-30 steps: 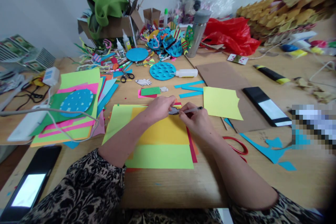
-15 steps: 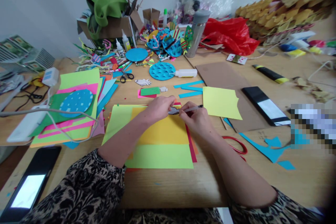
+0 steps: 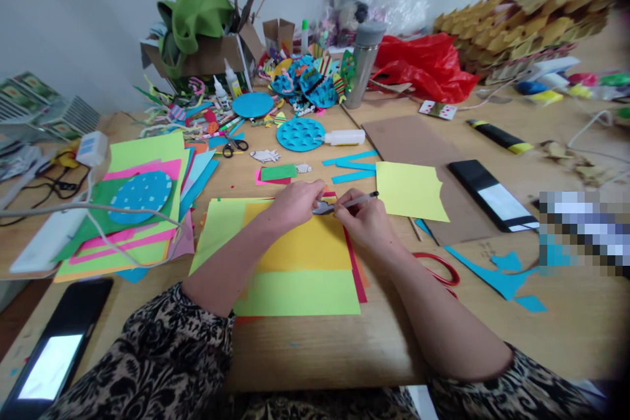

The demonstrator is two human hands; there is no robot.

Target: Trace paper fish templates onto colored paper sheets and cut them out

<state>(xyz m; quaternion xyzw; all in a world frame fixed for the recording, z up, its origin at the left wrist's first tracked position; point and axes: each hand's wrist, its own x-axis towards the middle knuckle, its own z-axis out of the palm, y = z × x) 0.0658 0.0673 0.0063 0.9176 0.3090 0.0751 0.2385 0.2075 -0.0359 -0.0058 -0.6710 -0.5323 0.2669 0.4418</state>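
Note:
My right hand (image 3: 363, 220) grips a pen (image 3: 367, 197), its dark end pointing up to the right. Close beside it, my left hand (image 3: 298, 202) has its fingers bent together at a small greyish piece (image 3: 323, 208), whose kind I cannot make out. Both hands are over a yellow sheet (image 3: 305, 246), which lies on a larger light-green sheet (image 3: 300, 298). Red and orange paper edges stick out underneath. The pen's tip is hidden near the fingers.
Red-handled scissors (image 3: 438, 270) lie partly under my right forearm. Farther back are a white glue bottle (image 3: 347, 138), blue paper strips (image 3: 352, 166) and black scissors (image 3: 235, 146). Phones (image 3: 492, 195) lie on both sides. A steel flask (image 3: 361, 65) stands at the back.
The whole view has shifted slightly, so things appear a little farther left. Both hands keep nearly the same pose over the yellow sheet, with the pen still in my right hand.

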